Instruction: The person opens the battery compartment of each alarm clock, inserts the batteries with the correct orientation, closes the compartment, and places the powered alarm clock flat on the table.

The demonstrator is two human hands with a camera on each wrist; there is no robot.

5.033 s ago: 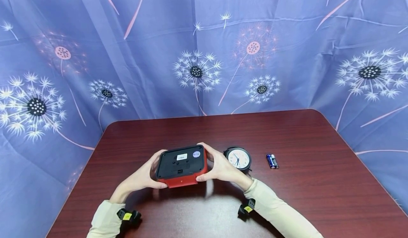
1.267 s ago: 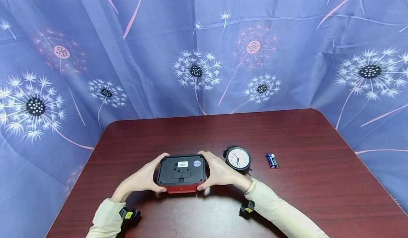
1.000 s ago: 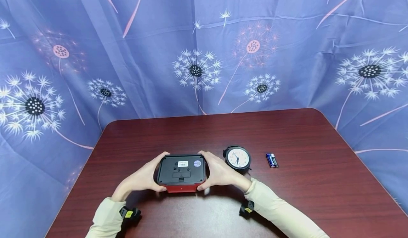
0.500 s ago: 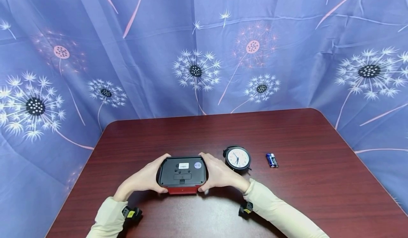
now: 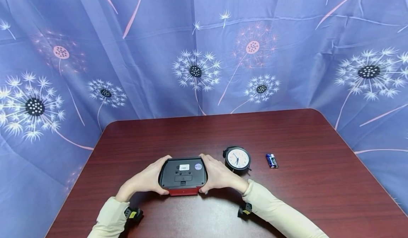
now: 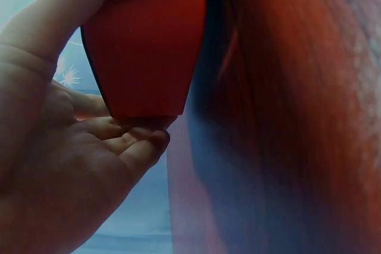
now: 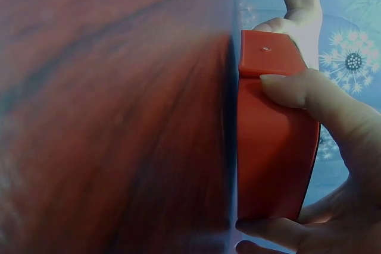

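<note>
Both hands hold a red box-shaped electronic device (image 5: 183, 177), its black back facing up with a barcode label, a round purple sticker, small buttons and a battery cover. My left hand (image 5: 147, 177) grips its left end, thumb on the near side and fingers on the far side. At the other end, my right hand (image 5: 220, 174) grips it the same way; in the right wrist view that thumb presses the red casing (image 7: 277, 147) beside a raised block. The device's front is hidden. Whether it touches the table cannot be told.
A black round alarm clock (image 5: 238, 158) with a white dial stands just beyond my right hand. Two batteries (image 5: 272, 160) lie side by side farther right on the dark red wooden table (image 5: 302, 195). A blue dandelion-print curtain (image 5: 159, 54) hangs behind.
Since the earliest frame the device has come down toward the near side and tilted, and its battery cover outline now shows. Lately it shifted slightly nearer and to the right, both hands still gripping.
</note>
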